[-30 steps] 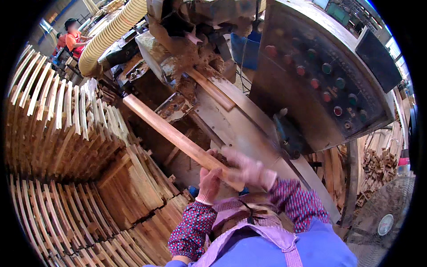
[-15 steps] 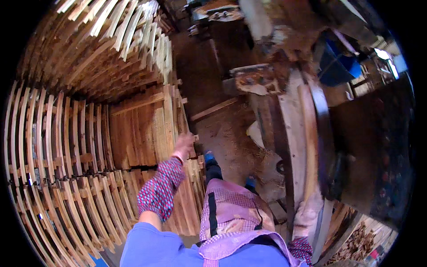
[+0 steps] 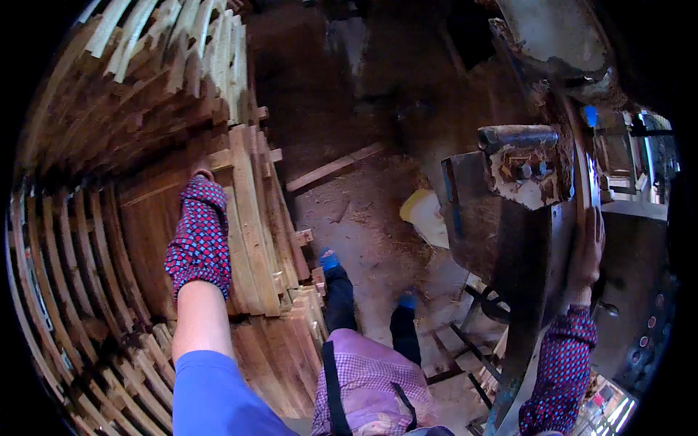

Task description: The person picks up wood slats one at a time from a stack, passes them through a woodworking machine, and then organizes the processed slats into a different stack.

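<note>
My left hand [image 3: 203,174] reaches over the stacked wooden boards [image 3: 251,218] on the left, its arm in a red-and-blue patterned sleeve cover [image 3: 198,236]. The fingers are lost in shadow beyond the cuff, so what they touch cannot be seen. Far right, my right hand [image 3: 591,265] is closed at the near end of a long wooden strip [image 3: 582,163], which lies along the machine [image 3: 534,251]. Its fingers are partly blurred.
Slatted wooden stacks [image 3: 80,254] rise on the left. A loose batten [image 3: 334,167] lies on the dusty floor. Near the machine is a pale yellowish object [image 3: 427,218]. A dark panel with round buttons [image 3: 643,327] stands far right. My feet are between stack and machine.
My left hand has moved farther left and forward over the boards. My right hand has advanced along the machine with the strip. The view has shifted and turned.
</note>
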Demonstrator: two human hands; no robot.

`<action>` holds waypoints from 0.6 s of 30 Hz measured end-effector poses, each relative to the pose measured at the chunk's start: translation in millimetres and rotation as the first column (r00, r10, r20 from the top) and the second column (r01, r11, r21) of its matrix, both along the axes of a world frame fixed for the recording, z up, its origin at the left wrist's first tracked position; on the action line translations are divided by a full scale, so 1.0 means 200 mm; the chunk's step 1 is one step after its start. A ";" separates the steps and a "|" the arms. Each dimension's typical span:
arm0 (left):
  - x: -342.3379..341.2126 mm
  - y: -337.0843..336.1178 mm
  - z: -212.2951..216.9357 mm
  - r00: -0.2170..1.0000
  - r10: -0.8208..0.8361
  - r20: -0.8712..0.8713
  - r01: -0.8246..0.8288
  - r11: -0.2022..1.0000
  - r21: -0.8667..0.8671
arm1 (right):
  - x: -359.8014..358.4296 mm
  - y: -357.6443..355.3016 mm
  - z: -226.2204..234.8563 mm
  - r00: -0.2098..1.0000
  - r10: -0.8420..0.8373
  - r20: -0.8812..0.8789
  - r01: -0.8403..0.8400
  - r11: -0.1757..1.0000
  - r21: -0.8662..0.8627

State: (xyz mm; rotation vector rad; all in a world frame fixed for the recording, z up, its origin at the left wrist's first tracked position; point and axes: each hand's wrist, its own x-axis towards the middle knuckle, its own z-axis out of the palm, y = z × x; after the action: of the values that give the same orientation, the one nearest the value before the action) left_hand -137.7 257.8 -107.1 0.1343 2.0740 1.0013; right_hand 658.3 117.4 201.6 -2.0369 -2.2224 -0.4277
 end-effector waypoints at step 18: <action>1.62 -1.75 1.39 0.596 -0.391 0.701 -0.005 0.872 0.490 | -1.24 -0.86 0.26 0.167 -0.475 -0.864 -0.653 0.603 -0.458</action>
State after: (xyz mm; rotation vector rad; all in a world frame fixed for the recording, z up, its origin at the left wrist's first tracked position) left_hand 186.0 -93.1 171.8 0.1253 0.9598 1.1128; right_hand 410.3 -54.5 253.3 -1.3228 -1.4809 1.8456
